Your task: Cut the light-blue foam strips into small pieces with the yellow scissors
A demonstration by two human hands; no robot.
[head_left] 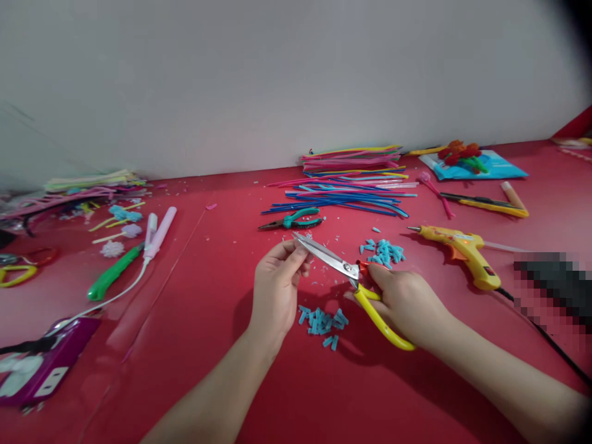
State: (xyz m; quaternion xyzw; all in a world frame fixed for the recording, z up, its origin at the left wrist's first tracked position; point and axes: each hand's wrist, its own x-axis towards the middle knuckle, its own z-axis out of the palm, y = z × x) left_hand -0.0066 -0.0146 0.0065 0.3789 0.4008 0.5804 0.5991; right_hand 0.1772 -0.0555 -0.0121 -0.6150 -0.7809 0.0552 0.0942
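Note:
In my right hand is a pair of scissors with one yellow and one red handle. Their blades point left, and the tips reach the fingers of my left hand. Those left fingers are pinched together; whatever lies between them is too small or hidden to name. Below the blades lies a pile of short blue pieces with square ends. Beyond my right hand is a second pile of blue pieces, which look tapered.
Teal pliers and several coloured pipe cleaners lie ahead. A yellow glue gun rests on the right, its cord running to the edge. On the left are a pink hair-straightener-like tool, a green-handled tool and a purple power strip.

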